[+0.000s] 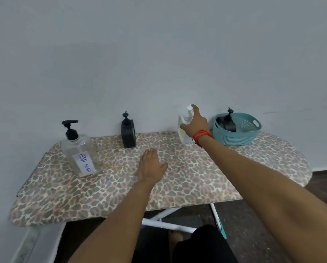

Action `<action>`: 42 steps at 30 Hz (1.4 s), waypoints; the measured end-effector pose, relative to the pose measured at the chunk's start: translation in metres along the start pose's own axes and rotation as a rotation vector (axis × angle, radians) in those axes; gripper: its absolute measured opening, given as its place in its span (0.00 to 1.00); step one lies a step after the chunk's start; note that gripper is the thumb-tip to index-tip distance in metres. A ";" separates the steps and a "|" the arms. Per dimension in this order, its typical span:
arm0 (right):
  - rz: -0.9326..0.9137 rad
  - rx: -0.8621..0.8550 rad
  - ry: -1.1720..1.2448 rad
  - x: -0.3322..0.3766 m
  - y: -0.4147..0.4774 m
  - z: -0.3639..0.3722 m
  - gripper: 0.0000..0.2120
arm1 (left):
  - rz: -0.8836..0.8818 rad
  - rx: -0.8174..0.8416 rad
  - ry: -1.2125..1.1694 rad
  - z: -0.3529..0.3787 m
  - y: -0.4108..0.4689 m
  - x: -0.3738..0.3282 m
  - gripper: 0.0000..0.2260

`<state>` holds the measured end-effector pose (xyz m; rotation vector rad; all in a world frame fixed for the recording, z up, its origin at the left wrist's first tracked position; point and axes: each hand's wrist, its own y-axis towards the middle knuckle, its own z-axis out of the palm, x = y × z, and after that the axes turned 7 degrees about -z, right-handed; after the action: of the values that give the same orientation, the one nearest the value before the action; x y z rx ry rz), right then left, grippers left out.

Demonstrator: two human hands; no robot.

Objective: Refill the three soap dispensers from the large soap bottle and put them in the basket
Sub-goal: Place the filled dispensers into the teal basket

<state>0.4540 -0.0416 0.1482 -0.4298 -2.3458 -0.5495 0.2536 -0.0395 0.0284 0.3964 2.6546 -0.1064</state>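
The white dispenser (183, 128) stands upright at the back of the counter (187, 179), close to the wall (159, 54). The right hand (196, 124) reaches over it with fingers spread and straight: the index finger lies by the white pump head and the thumb sits beside the bottle's body. Whether they actually press on it cannot be told. A red thread band (201, 136) circles that wrist. Just right of this dispenser sits the teal basket (236, 138), holding 1 black dispenser (228, 123) at its left end, with the pump rising above the rim. Well to the left, the other black dispenser (128, 134) stands upright against the wall. Further left and nearer the front edge is the large soap bottle (79, 152), clear with a black pump and a white label reading "DISH SOAP". The left hand (151, 165) rests flat on the leopard-print counter between the bottle and the white dispenser, fingers straight and together, holding nothing. The 2 hands are apart. White metal legs (166, 223) show beneath the counter, over a dark floor (263, 234).
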 end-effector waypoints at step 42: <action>0.192 -0.028 -0.062 -0.214 0.082 -0.110 0.17 | 0.196 0.032 0.052 0.141 0.020 -0.170 0.33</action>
<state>0.7026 -0.0587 0.0989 -0.6859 -2.3252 -0.4835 0.4646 -0.0842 -0.0218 0.6759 2.6507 -0.0781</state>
